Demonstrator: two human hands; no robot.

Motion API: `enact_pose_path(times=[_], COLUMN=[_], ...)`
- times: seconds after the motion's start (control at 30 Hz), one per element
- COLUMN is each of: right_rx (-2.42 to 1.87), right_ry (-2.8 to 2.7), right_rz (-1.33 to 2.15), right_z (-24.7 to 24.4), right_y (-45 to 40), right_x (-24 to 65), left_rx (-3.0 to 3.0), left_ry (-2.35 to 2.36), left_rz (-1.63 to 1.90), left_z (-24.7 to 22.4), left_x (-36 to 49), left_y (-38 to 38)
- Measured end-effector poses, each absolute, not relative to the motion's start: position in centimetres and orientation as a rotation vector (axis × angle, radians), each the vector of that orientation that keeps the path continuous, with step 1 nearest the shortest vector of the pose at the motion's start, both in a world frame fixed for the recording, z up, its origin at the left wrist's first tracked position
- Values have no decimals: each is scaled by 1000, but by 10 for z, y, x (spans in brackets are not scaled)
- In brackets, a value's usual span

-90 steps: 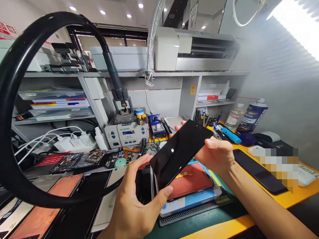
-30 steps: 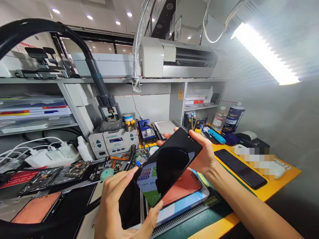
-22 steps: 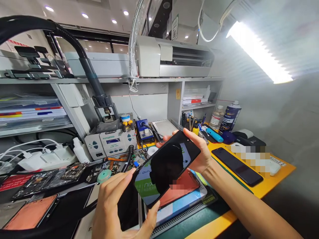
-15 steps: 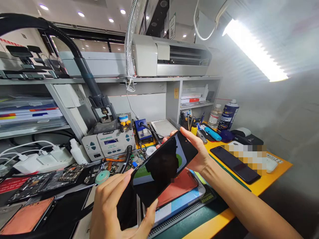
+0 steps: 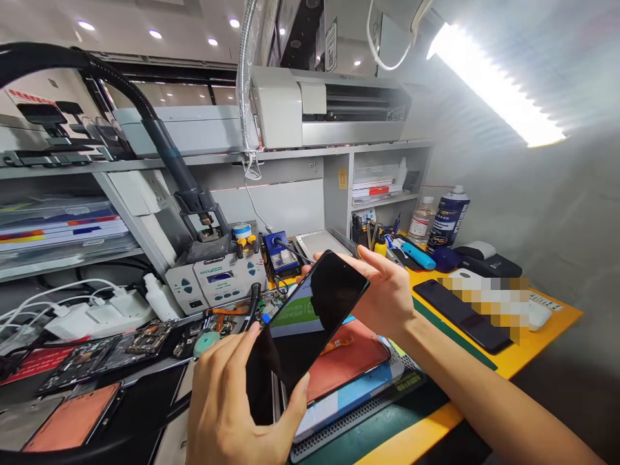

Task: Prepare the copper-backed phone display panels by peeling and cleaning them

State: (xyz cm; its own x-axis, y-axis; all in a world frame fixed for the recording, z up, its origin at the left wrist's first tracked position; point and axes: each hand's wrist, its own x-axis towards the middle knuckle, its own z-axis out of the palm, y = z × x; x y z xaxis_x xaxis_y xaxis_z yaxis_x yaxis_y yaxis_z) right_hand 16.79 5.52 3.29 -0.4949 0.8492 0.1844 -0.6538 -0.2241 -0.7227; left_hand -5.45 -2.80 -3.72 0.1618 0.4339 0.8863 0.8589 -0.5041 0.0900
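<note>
A black phone (image 5: 310, 316) with a glossy, reflecting screen is tilted above the work surface. My left hand (image 5: 237, 400) grips its lower left end, fingers on one edge and thumb on the other. My right hand (image 5: 385, 290) is behind the phone's upper right edge, palm turned up and fingers apart; part of the fingers is hidden by the phone. Below lies a reddish-orange phone panel (image 5: 353, 358) with a small flex cable on it, on top of a blue and white box (image 5: 339, 407).
A hot-air station (image 5: 217, 281) and power strip (image 5: 97, 313) stand at the left, near circuit boards (image 5: 150, 336). Another black phone (image 5: 462, 316) lies right on the yellow tabletop (image 5: 533, 342). Bottles and a spray can (image 5: 448, 219) stand behind it.
My right hand has loosened from the phone's upper edge, its fingers spreading. The phone has shifted slightly left and its angle has changed. More of the reddish panel and its flex cable shows.
</note>
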Motion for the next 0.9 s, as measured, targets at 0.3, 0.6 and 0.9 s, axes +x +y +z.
enact_pose_path(times=[0.3, 0.6, 0.9], right_rx=[-249, -313, -328], right_ry=[-1018, -822, -738], right_rz=[1820, 1922, 1901], right_z=[36, 32, 31], right_y=[44, 45, 45], right_x=[162, 154, 152], left_rx=[-2022, -2050, -2055], left_ry=[-1255, -1220, -1203], left_rz=[-1200, -1146, -1137], left_z=[-39, -39, -41], left_x=[-53, -49, -43], left_y=[-28, -30, -34])
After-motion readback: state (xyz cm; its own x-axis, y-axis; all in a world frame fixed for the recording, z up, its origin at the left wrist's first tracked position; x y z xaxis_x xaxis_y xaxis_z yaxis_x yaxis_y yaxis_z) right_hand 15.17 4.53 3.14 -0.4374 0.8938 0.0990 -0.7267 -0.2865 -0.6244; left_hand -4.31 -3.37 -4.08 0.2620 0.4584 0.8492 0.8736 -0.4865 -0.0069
